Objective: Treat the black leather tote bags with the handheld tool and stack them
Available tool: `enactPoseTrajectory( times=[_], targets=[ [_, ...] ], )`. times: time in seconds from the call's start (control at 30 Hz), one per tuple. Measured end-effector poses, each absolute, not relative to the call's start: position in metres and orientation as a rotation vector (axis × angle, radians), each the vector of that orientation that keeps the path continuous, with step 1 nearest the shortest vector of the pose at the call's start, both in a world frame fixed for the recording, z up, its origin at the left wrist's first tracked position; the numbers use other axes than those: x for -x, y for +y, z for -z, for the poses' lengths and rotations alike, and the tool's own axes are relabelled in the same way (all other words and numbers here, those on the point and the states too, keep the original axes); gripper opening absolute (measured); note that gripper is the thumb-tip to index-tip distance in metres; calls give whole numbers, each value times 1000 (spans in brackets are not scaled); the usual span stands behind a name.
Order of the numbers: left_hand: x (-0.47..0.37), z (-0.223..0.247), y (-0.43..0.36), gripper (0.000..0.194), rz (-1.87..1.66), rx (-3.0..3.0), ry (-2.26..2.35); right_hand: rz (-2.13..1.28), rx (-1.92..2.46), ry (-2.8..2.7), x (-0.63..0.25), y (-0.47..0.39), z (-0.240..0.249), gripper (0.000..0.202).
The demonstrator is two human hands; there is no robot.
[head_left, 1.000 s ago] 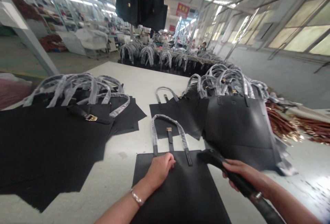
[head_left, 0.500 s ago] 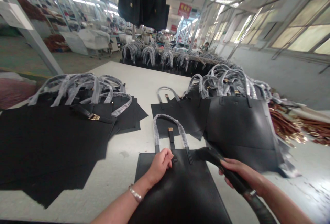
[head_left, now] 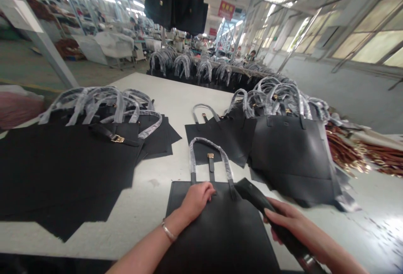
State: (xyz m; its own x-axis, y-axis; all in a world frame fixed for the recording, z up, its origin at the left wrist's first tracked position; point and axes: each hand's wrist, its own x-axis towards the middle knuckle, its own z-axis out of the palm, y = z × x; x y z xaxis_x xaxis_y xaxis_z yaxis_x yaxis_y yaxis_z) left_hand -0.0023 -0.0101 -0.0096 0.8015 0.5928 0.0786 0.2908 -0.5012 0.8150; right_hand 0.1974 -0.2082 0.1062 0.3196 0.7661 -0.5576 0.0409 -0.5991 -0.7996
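A black tote bag panel lies on the pale table in front of me, its plastic-wrapped handle pointing away. A black strap with a gold buckle stands up inside the handle loop. My left hand rests on the bag's top edge, fingers curled together; what they pinch, if anything, is hidden. My right hand is wrapped around a black hand-held tool with a flat, wide nozzle. The nozzle end is close to the right foot of the handle; I cannot tell whether it touches.
Black panels with wrapped handles are piled on the left and right of the table. Brown straps with gold fittings lie at far right. Finished black bags hang overhead. More handles line a rack beyond.
The tool in my right hand has turned, showing its flat nozzle face more. My left hand has shifted slightly right, fingers over the small slot. The view has tilted slightly.
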Motion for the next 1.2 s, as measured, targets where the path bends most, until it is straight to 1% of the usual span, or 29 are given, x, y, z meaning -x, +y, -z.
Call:
enactPoseTrajectory(
  times=[0.07, 0.17, 0.23, 0.3, 0.4, 0.5, 0.8, 0.9, 1.0, 1.07, 1.13, 1.2],
  targets=[
    [2, 15, -16, 24, -511, -2268, 748, -1396, 1865, -765, -184, -204, -105, 54],
    [3, 24, -23, 22, -626, -2343, 775, -1488, 1846, -827, -172, -195, -102, 56],
    [4, 28, -24, 27, -715, -2292, 785, -1538, 1840, -849, -168, -188, -100, 54],
    [5, 32, -23, 34, -762, -2251, 803, -1584, 1831, -859, -164, -179, -99, 47],
    [5, 36, -21, 41, -743, -2253, 796, -1641, 1816, -834, -160, -164, -99, 36],
    [4, 39, -20, 46, -708, -2262, 787, -1677, 1793, -797, -158, -150, -98, 35],
    [5, 41, -21, 43, -789, -2182, 751, -1747, 1792, -814, -170, -151, -97, 33],
    [5, 39, -21, 41, -808, -2137, 758, -1642, 1826, -808, -162, -146, -96, 37],
    [6, 36, -19, 40, -823, -2010, 779, -1365, 1859, -830, -157, -137, -97, 45],
    [7, 35, -15, 41, -830, -1836, 775, -1240, 1843, -855, -159, -136, -100, 44],
    [9, 33, -9, 43, -844, -1564, 745, -1218, 1836, -870, -163, -141, -105, 45],
    [13, 30, -2, 44, -859, -1277, 704, -1250, 1859, -863, -166, -151, -107, 52]
  ],
)
